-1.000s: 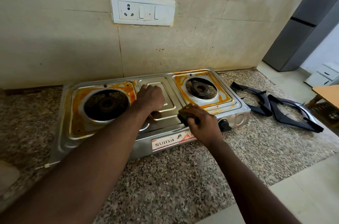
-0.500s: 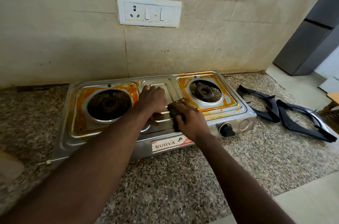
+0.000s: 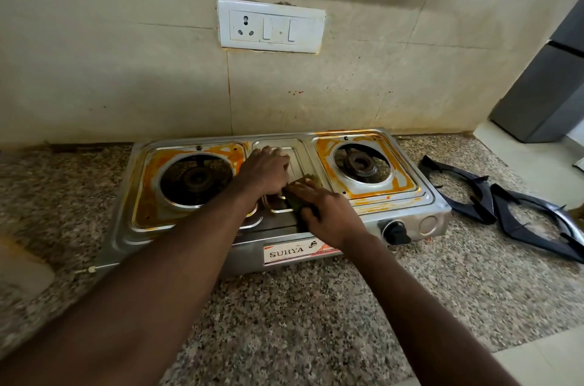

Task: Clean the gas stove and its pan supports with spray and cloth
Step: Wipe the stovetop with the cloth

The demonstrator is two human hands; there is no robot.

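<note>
While the right hand (image 3: 328,215) is gripping the pad (image 3: 311,179) under curled fingers and pressing it onto the centre strip of the stove (image 3: 126,227), the left hand (image 3: 265,169) is resting just beside it on the same strip, fingers loosely bent, holding nothing that is showing. Stove is sitting on the counter (image 3: 316,306) close against the wall, long axis running left to right along it, knob (image 3: 395,232) and label facing the person. Judging it thin sheet steel: stiff but light, likely sliding on polished stone under scrubbing, so the left hand is probably serving as a brace; the front corners are looking like the safest hold for shifting it. Pad is looking soft and squashable, long axis lying diagonally, near-left to far-right. Orange residue is ringing both burner wells. Pan supports (image 3: 489,201) are lying flat on the counter right of the stove, apart from it, touching each other; likely rigid, heavier, pronged, so the outer ring is seeming the wisest hold.
</note>
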